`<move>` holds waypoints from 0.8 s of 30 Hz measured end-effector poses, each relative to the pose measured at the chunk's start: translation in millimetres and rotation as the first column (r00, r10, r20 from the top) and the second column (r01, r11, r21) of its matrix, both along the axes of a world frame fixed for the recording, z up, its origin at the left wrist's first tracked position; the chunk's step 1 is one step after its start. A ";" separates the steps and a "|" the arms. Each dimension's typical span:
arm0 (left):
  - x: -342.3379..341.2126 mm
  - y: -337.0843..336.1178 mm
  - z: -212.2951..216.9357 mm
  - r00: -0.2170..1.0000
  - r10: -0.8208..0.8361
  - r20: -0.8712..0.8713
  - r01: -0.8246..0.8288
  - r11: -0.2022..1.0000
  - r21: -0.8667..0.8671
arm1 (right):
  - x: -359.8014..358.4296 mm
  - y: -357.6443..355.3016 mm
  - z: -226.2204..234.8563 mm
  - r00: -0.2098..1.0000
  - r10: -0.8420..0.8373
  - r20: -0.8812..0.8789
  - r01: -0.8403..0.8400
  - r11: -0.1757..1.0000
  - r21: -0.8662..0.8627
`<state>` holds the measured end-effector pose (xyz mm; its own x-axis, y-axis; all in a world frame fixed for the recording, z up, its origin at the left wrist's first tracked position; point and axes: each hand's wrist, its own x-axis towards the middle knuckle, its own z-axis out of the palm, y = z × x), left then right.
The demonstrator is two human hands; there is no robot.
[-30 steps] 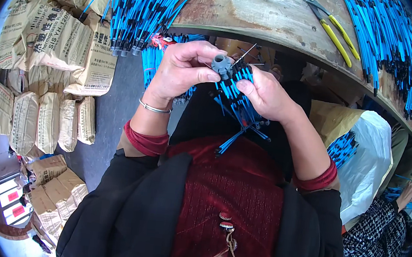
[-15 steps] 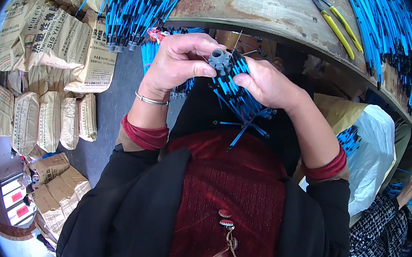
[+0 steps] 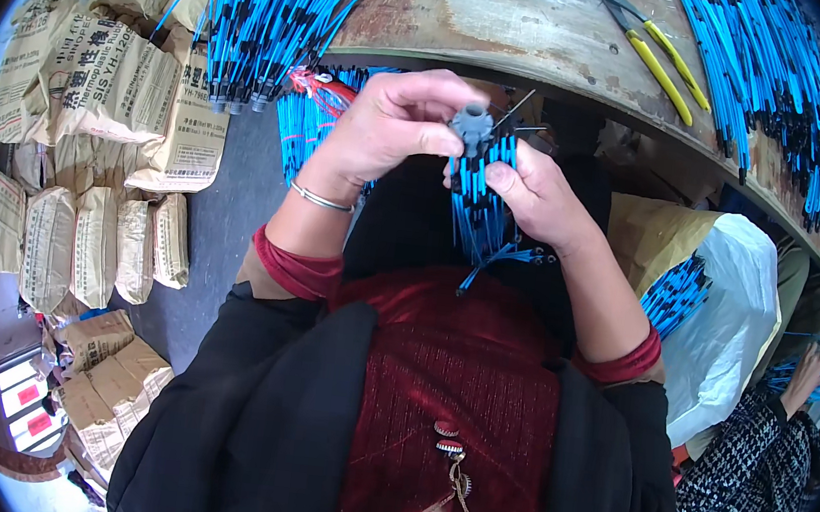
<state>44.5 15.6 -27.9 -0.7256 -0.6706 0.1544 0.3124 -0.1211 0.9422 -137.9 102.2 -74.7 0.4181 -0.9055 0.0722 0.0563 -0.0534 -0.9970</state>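
Observation:
A grey, notched plastic hub (image 3: 472, 123) with a round hole in its top sits between my two hands. My left hand (image 3: 394, 124), with a silver bangle at its wrist, is closed, thumb and forefinger at the hub's side. My right hand (image 3: 533, 194) grips the thin blue-and-black rods (image 3: 480, 203) hanging from the hub, its thumb laid across them. Their lower ends fan out above my lap. A thin metal wire (image 3: 519, 105) sticks up beside the hub. Some of my fingertips are hidden behind the hub and rods.
Yellow-handled pliers (image 3: 660, 62) lie on the worn wooden table (image 3: 515, 17), between heaps of blue rods (image 3: 271, 11). Brown paper sacks (image 3: 98, 83) stand to the left. A white-lined sack (image 3: 724, 309) of rods stands right, near a co-worker's hand (image 3: 805, 378).
Both hands have shifted a little; the hub moved right with my left hand. The rods now hang more steeply together, and my right hand sits lower along them.

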 end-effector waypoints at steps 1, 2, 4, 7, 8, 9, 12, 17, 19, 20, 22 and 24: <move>-6.1 4.8 -1.4 0.995 0.091 0.028 -0.093 0.991 0.099 | -1.2 0.6 -1.3 0.996 -0.092 -0.010 0.093 0.996 0.008; -14.3 11.9 -1.7 0.996 0.088 0.024 -0.090 0.992 0.091 | -2.3 1.1 -1.7 0.983 -0.184 -0.021 0.184 0.983 0.013; -34.1 30.1 -3.9 0.889 0.440 0.126 -0.454 0.883 0.117 | -2.2 1.0 1.3 0.958 -0.284 -0.033 0.284 0.959 0.012; -46.2 46.3 -8.4 0.724 0.664 0.187 -0.658 0.746 -0.104 | 13.7 -0.9 12.5 0.837 -0.505 -0.212 0.503 0.862 -0.070; -48.0 50.4 -8.7 0.655 0.734 0.178 -0.669 0.673 -0.314 | 19.1 -0.3 14.0 0.836 -0.507 -0.211 0.504 0.861 -0.072; -48.9 52.1 -7.1 0.584 0.798 0.150 -0.646 0.568 -0.510 | 25.1 0.1 14.7 0.818 -0.542 -0.192 0.531 0.840 -0.107; -38.5 47.5 1.3 0.579 0.789 0.206 -0.596 0.582 -0.553 | 38.2 0.6 15.0 0.782 -0.605 -0.150 0.583 0.795 -0.170; -20.4 44.3 -0.1 0.645 0.745 0.171 -0.666 0.657 -0.353 | 51.6 2.5 6.6 0.733 -0.668 -0.124 0.610 0.728 -0.313; -12.7 45.1 -3.3 0.655 0.737 0.164 -0.664 0.666 -0.340 | 55.3 5.6 2.4 0.676 -0.728 -0.112 0.608 0.637 -0.474; -9.0 45.5 -4.8 0.667 0.729 0.154 -0.662 0.675 -0.326 | 54.2 6.0 1.3 0.676 -0.728 -0.113 0.609 0.638 -0.471; -2.0 45.7 -5.7 0.678 0.720 0.147 -0.659 0.685 -0.311 | 47.1 4.5 1.2 0.742 -0.657 -0.138 0.511 0.686 -0.518; 5.3 46.3 -5.9 0.722 0.678 0.137 -0.618 0.721 -0.313 | 42.5 2.9 3.6 0.771 -0.618 -0.155 0.459 0.708 -0.537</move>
